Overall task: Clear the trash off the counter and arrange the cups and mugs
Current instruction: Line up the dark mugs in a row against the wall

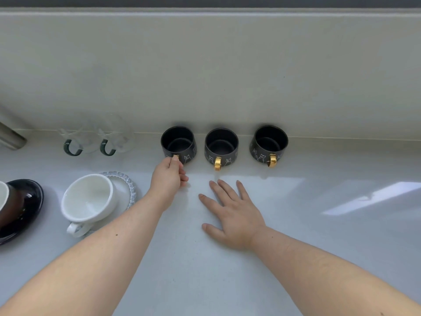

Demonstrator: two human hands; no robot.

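Three black mugs with white cat drawings and gold handles stand upright in a row against the back wall: the left mug (178,140), the middle mug (221,145) and the right mug (270,142). My left hand (169,180) pinches the gold handle of the left mug. Flat on the white counter (319,224) in front of the middle mug lies my right hand (234,212), fingers spread and holding nothing. Two clear glass cups with dark green handles, one (78,139) beside the other (115,137), stand to the left along the wall.
A white cup (88,199) sits on a clear glass saucer (125,188) at the left. A dark cup on a black saucer (25,206) is cut off by the left edge. A metal fixture (10,137) pokes in at the far left.
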